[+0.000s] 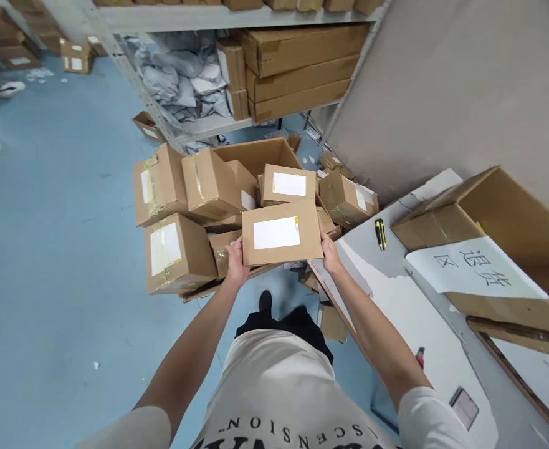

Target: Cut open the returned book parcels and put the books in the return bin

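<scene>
1. Left hand (235, 262): arm extended, fingers clamped on the left edge of a flat cardboard box (281, 233).
2. Right hand (330, 254): clamped on the box's right edge; box held level above the blue floor (45, 249), white label up.
3. Pile of taped cartons (176, 206): just beyond the box.
4. Tabletop (396, 293): right, white, peeling surface; yellow-black utility knife (380, 234) near its edge.
5. Open floor: left.

Left of the heap of boxes (194, 206) the blue floor (54, 249) lies open. Right of the heap, the table (409, 312) closes the way; behind it stands the shelf rack (209, 81).
</scene>
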